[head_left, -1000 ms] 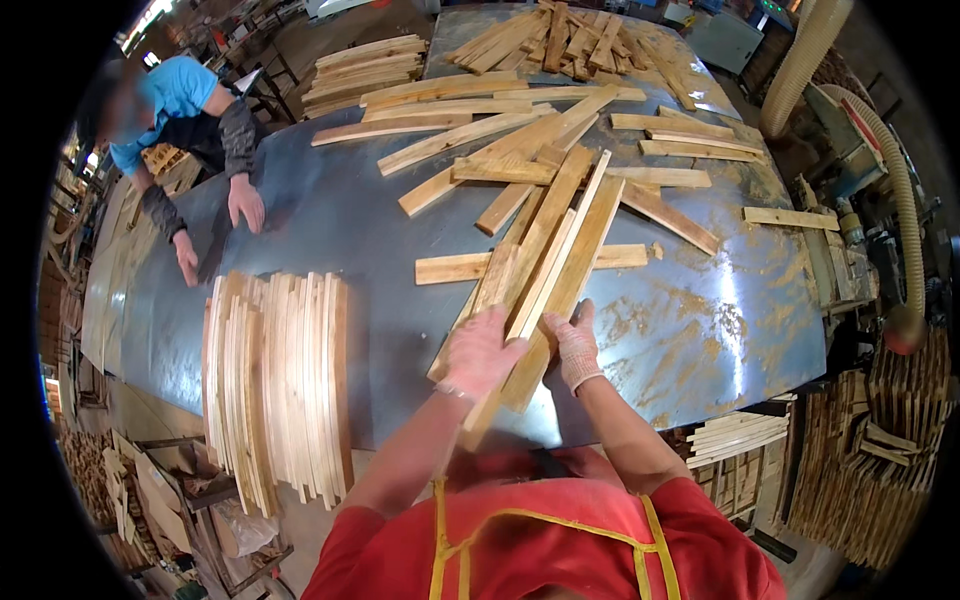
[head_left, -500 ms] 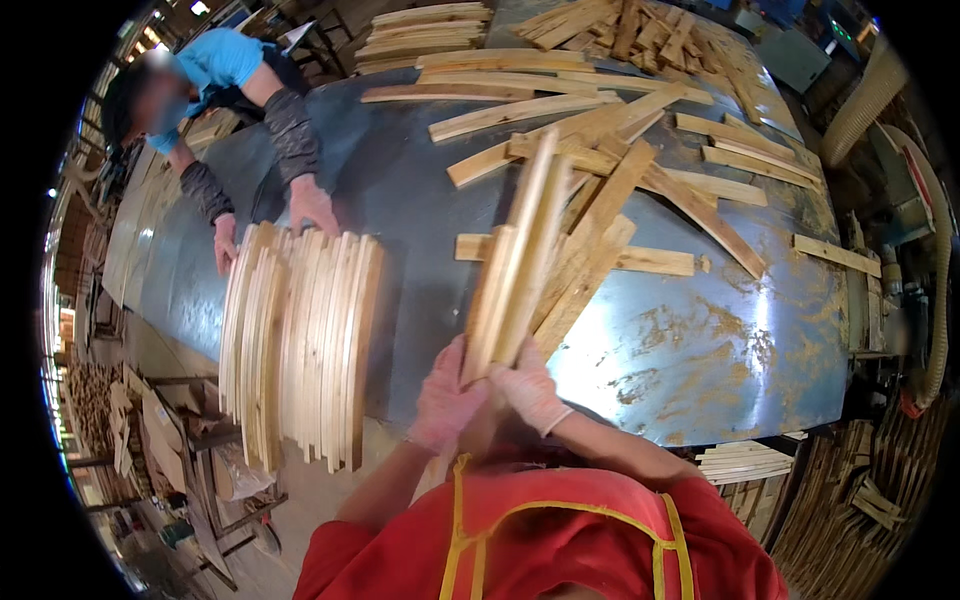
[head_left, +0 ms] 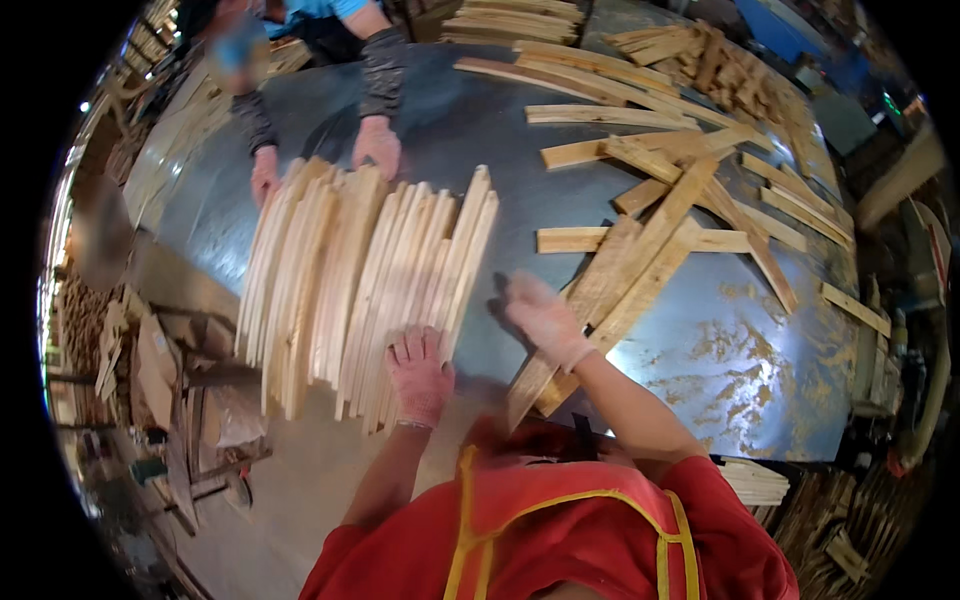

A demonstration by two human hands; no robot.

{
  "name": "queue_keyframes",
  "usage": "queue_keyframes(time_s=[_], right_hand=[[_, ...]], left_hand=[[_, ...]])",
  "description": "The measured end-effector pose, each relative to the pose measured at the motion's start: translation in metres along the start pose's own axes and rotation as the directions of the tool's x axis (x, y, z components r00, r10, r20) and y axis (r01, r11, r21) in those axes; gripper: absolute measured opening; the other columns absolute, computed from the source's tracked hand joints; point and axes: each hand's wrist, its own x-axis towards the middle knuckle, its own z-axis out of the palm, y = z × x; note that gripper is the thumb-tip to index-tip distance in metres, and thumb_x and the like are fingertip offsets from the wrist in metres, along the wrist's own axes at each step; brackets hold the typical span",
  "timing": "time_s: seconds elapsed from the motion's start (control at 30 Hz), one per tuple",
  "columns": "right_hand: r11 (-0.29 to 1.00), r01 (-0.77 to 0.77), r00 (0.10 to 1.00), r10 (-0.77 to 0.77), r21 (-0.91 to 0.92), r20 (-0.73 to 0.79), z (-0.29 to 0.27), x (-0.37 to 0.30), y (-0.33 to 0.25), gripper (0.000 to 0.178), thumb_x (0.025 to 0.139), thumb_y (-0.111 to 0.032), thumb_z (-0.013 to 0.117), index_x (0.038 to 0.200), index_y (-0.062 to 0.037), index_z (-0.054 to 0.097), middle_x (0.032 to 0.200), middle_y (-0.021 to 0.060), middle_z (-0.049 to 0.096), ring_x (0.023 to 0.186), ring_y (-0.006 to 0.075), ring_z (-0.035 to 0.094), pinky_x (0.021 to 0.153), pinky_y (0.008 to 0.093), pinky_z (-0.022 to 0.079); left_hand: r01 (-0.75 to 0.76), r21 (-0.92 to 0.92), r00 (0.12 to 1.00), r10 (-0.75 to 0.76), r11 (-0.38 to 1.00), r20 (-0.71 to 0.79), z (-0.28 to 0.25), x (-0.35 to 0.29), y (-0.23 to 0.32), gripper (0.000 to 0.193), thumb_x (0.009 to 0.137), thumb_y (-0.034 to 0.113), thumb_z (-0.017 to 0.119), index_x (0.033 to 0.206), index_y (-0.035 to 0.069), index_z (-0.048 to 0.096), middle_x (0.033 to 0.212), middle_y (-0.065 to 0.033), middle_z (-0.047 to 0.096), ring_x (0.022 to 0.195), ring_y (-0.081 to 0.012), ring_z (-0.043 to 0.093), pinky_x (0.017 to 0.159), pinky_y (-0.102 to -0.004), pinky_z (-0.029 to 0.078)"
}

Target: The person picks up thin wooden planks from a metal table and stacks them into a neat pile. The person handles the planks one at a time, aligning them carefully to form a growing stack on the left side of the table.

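My left hand (head_left: 420,378), uncurled, likely steadies the stick row (head_left: 328,270); right of it, my right hand (head_left: 545,315) blurs, grip unclear.

Metal counter (head_left: 440,125), dark and glossy, spans mid-frame; sawdust (head_left: 740,375) smeared over its right part. Upper left: co-worker (head_left: 335,35) in blue, dark patterned sleeves (head_left: 383,75). Right edge: thick pale duct (head_left: 905,180); small green light (head_left: 890,103) above it. Lower left: rack (head_left: 183,405) with crumpled clear plastic (head_left: 237,422) beside it, on bare-looking floor (head_left: 260,500). Lower right: pale slats (head_left: 752,483) stacked below counter level, darker boards (head_left: 885,525) beyond, dim.
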Motion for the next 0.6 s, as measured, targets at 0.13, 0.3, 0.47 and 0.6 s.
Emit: queue_keyframes(time_s=[0.13, 0.3, 0.47, 0.6], right_hand=[[0.983, -0.086, 0.577, -0.087, -0.165, -0.812, -0.108, -0.025, 0.113, 0.066, 0.093, -0.019, 0.068, 0.155, -0.0013, 0.052, 0.139, 0.0262, 0.066, 0.13, 0.0411, 0.063, 0.113, 0.0458, 0.048], [0.82, -0.312, 0.586, 0.564, 0.48, -0.582, -0.139, -0.04, 0.125, 0.087, 0.09, -0.026, 0.076, 0.161, 0.0033, 0.038, 0.131, 0.0221, 0.068, 0.113, 0.0319, 0.067, 0.102, 0.0414, 0.053], [0.653, 0.089, 0.727, 0.474, 0.752, -0.497, -0.141, -0.036, 0.123, 0.059, 0.095, -0.009, 0.072, 0.151, 0.0015, 0.056, 0.125, 0.0126, 0.073, 0.106, 0.0212, 0.069, 0.092, 0.0334, 0.057], [0.874, 0.057, 0.752, 0.281, 0.483, -0.596, -0.275, -0.041, 0.096, 0.058, 0.098, -0.017, 0.075, 0.149, 0.0025, 0.057, 0.12, 0.0118, 0.075, 0.098, 0.0181, 0.071, 0.087, 0.0334, 0.06]], left_hand=[[-0.139, -0.199, 0.99, 0.132, 0.97, -0.046, -0.011, 0.022, 0.066, 0.081, 0.086, 0.043, 0.076, 0.152, 0.002, 0.051, 0.152, -0.0197, 0.054, 0.139, -0.0391, 0.052, 0.12, -0.055, 0.039], [-0.172, -0.338, 0.939, 0.258, 0.925, 0.229, -0.022, 0.059, 0.165, 0.088, 0.088, 0.049, 0.075, 0.157, 0.003, 0.045, 0.138, -0.0169, 0.062, 0.124, -0.0355, 0.06, 0.105, -0.0499, 0.047], [-0.165, -0.368, 0.924, 0.274, 0.915, 0.267, -0.03, 0.083, 0.193, 0.085, 0.084, 0.041, 0.079, 0.157, 0.01, 0.049, 0.124, -0.0172, 0.066, 0.115, -0.0375, 0.064, 0.1, -0.0527, 0.05], [-0.127, -0.553, 0.974, 0.21, 0.824, 0.089, -0.036, 0.107, 0.203, 0.078, 0.082, 0.03, 0.08, 0.154, 0.015, 0.053, 0.119, -0.0187, 0.066, 0.115, -0.0414, 0.064, 0.1, -0.0531, 0.052]])
